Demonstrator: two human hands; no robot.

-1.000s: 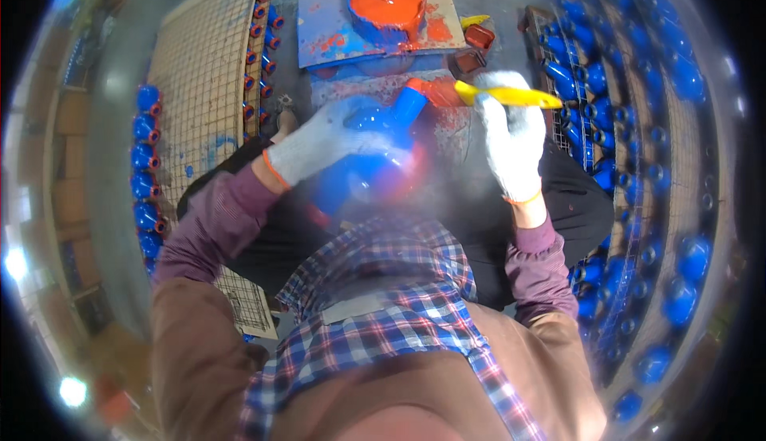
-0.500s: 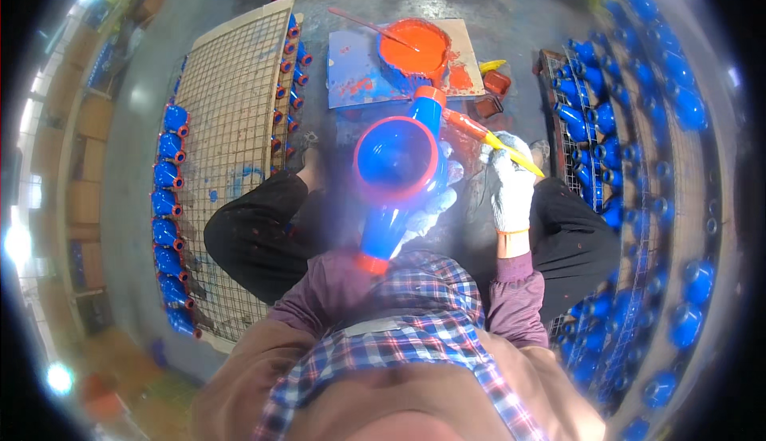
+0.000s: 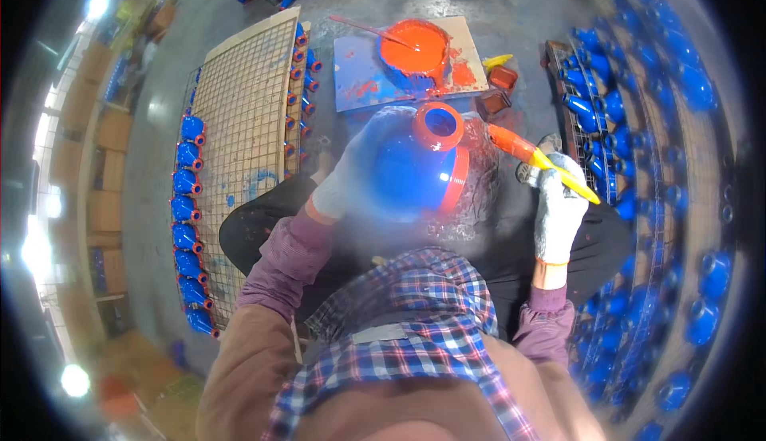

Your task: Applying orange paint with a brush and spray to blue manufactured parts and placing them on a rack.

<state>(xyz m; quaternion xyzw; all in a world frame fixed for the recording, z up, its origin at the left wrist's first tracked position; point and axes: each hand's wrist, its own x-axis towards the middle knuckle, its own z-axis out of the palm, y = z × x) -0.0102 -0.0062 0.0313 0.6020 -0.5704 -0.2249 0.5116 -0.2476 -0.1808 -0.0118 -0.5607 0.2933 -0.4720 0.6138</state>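
In front of my lap, a blue pipe fitting (image 3: 407,171) with red-painted ends is held up by my gloved left hand (image 3: 345,182). That hand wraps the fitting's left side, and its fingers are partly hidden and blurred. One round red-rimmed opening faces up, while a wider red rim points right. My gloved right hand (image 3: 558,206) grips the yellow handle of a paintbrush (image 3: 517,146). Its bristle end is coated in red paint and points up-left, a little apart from the fitting. Beyond stands a bowl (image 3: 393,76) of orange-red paint, a thin stick (image 3: 359,26) leaning in it.
Under the bowl lies a paint-stained board (image 3: 355,94). Beside it are red pieces (image 3: 503,78) and a yellow object (image 3: 498,61). On the left, a wire-mesh rack (image 3: 239,106) has blue fittings (image 3: 187,206) along its edge. More blue fittings (image 3: 582,110) fill racks at the right.
My left hand has turned the fitting, so its large opening no longer faces up and a smaller one does. The brush and right hand have moved right, away from the fitting.
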